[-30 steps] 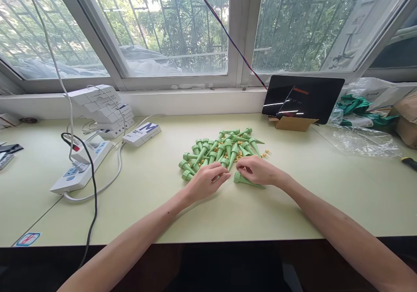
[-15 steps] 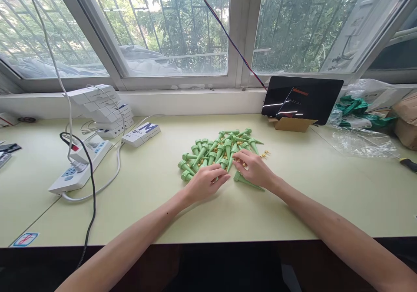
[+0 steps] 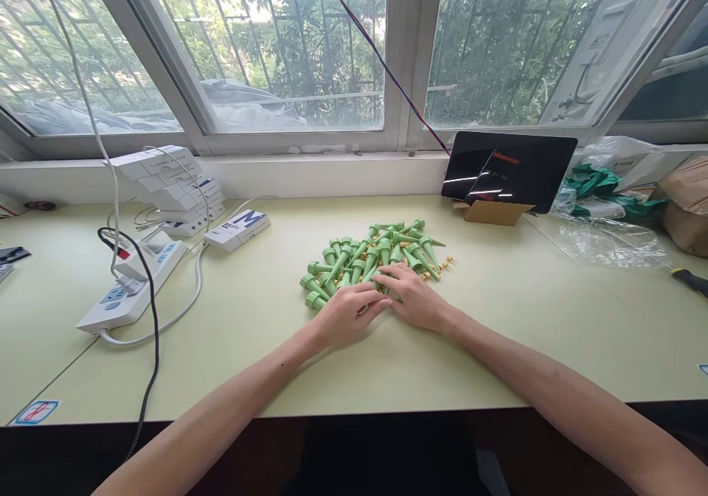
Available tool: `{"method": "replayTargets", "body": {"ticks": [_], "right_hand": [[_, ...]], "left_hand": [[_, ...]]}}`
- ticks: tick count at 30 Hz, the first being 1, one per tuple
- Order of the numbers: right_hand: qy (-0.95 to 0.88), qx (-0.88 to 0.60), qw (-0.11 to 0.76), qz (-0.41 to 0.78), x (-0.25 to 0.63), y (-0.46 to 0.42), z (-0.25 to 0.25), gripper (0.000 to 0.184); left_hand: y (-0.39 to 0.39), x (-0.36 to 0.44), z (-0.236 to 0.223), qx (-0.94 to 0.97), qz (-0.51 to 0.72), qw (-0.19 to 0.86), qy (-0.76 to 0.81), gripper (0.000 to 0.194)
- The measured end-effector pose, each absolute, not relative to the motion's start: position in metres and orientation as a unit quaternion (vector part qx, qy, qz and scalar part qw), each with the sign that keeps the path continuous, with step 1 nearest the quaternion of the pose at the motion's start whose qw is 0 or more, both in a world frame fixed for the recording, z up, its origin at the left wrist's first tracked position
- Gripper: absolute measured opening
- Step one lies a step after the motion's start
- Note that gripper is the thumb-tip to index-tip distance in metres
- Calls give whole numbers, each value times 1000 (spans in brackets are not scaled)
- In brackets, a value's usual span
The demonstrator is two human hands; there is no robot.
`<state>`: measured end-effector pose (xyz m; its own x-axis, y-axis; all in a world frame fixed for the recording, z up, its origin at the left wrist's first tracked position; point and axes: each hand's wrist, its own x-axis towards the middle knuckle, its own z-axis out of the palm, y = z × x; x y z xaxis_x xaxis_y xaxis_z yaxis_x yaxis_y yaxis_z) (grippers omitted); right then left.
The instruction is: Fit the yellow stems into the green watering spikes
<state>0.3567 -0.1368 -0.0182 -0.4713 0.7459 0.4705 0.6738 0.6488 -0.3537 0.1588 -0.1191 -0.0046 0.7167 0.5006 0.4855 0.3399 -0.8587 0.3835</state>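
A heap of green tapered plastic watering spikes (image 3: 338, 262) with ribbed caps lies in the middle of the table, small yellow pieces (image 3: 449, 262) among and beside them. At the heap's near edge, my left hand (image 3: 349, 310) has its fingers bent in and thumb close to them; anything inside is hidden. My right hand (image 3: 412, 297) reaches over the heap's front from the right, fingers stretched and apart, touching or just above the spikes. Its thumb side meets my left fingertips. The spike that lay apart in front is covered by my right hand.
At the left are a white power strip (image 3: 119, 306) with cables, stacked white boxes (image 3: 171, 186) and a single box (image 3: 237, 231). A black tablet (image 3: 509, 168) leans in a cardboard stand (image 3: 494, 213) at the back. Clear plastic wrap (image 3: 613, 244) lies to the right.
My right hand lifted off the lone spike and moved left over the heap, up to my left hand. My left hand has stayed nearly still. The view has shifted slightly.
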Motion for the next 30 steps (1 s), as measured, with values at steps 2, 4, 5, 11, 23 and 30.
{"method": "replayTargets", "body": {"ticks": [2,4,5,11,23,30], "right_hand": [[-856,-414,305,58,356,-136,-19,27],[-853,-415,312,58,355,-135,-19,25],[-850,-416,317,58,354,-135,-19,24],[-839,-428,332,52,352,-134,-17,21],[-808,-447,373,84,351,-131,-23,22],[-790,-437,422,80,356,-136,-14,23]], "left_hand": [[-118,159,-5,918,296,135,226,29],[-118,159,-5,919,295,137,224,29],[-118,159,-5,919,294,137,224,30],[-120,160,-4,922,277,130,237,37],[-118,159,-6,925,257,139,242,33],[-120,160,-3,921,264,142,247,33]]}}
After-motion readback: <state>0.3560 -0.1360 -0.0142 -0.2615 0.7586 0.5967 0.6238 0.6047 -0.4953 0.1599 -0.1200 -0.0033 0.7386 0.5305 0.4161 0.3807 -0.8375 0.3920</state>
